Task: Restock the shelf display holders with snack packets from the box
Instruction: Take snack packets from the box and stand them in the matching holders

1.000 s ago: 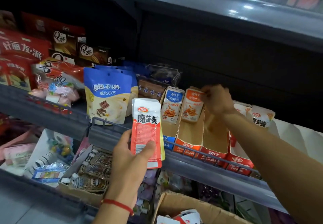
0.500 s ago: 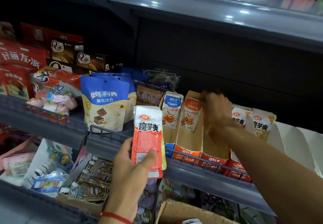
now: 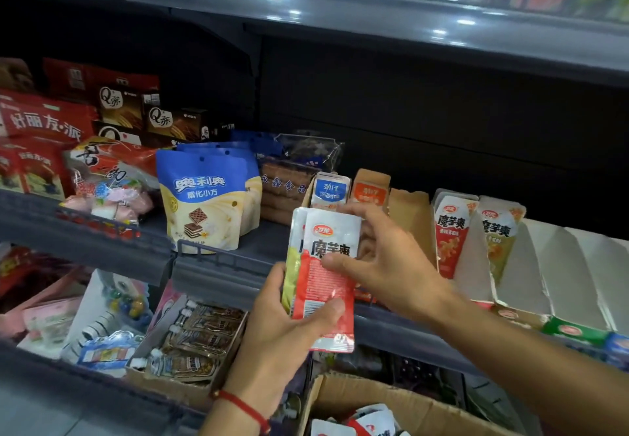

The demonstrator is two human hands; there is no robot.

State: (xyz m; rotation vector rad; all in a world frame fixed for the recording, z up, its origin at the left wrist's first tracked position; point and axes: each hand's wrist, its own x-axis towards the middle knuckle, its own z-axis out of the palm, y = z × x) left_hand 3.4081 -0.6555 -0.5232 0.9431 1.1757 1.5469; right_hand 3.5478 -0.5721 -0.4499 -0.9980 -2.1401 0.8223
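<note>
So the left hand (image 3: 289,330) has its fingers wrapped round a small stack of red-and-white snack packets (image 3: 323,282), held upright just in front of the shelf rail (image 3: 218,265). The right hand (image 3: 381,258) is on the same stack, thumb on the front packet and fingers curled behind its top edge. Cardboard display holders (image 3: 408,217) sit on the shelf right behind, some with packets standing in them. The box (image 3: 391,405) is below, near the bottom edge, with more packets inside
</note>
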